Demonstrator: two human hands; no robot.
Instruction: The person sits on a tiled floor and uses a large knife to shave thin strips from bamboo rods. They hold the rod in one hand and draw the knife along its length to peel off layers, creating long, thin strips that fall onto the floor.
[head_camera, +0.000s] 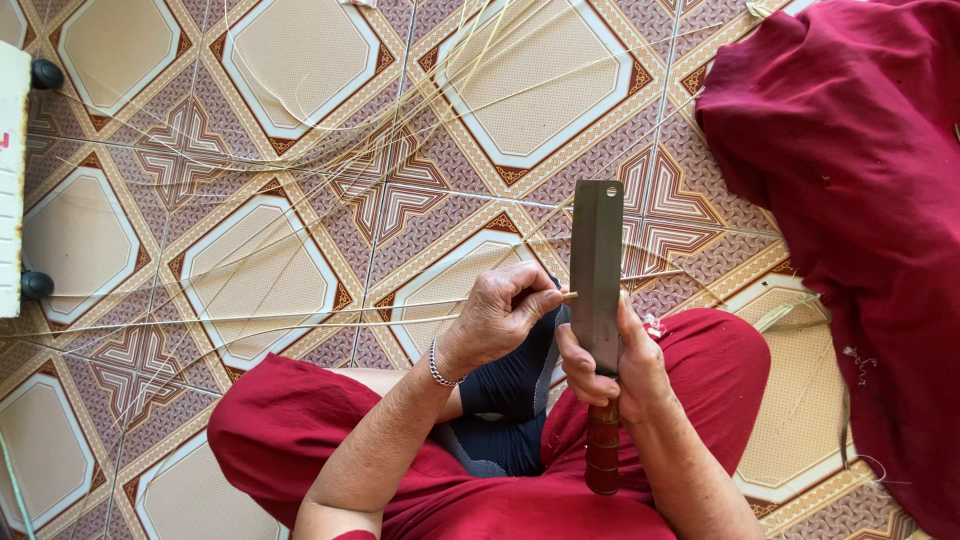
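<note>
Head view: a thin strip (569, 295) of pale cane or bamboo meets the flat blade of a cleaver (597, 270), just above the person's lap. The left hand (500, 315) pinches the strip's end between thumb and fingers, its grip closed on it; a bracelet (437, 366) circles that wrist. The right hand (610, 365) is clenched around the cleaver where blade meets its reddish handle (602, 455), holding the blade upright. The strip runs past the blade to the right, so the cut looks partway, by my reading. Many fine slivers (300, 200) already lie fanned across the patterned tile floor (300, 60). A dark red cloth (860, 200) is heaped at right.
</note>
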